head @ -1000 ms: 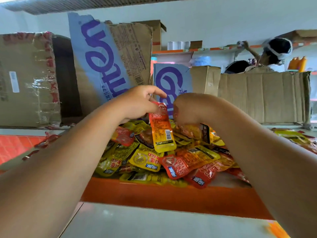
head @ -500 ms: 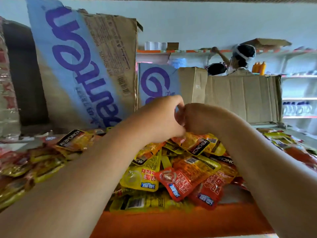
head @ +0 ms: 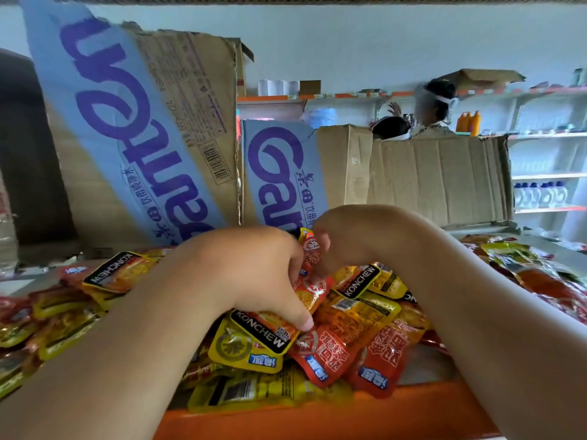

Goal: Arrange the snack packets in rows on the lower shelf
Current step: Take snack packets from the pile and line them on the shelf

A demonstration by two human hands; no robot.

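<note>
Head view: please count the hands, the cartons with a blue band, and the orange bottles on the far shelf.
Hands: 2, left hand and right hand, both gripping snack packets
Blue-band cartons: 2
Orange bottles: 2
Total: 6

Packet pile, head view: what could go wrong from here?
1. The loose pile reaches the orange shelf edge. The yellow packet at the front could slide off if nudged.
2. The left hand and right hand both hold one orange packet, with the forearms low over the pile. Pulling back may drag neighbouring packets out of place.
</note>
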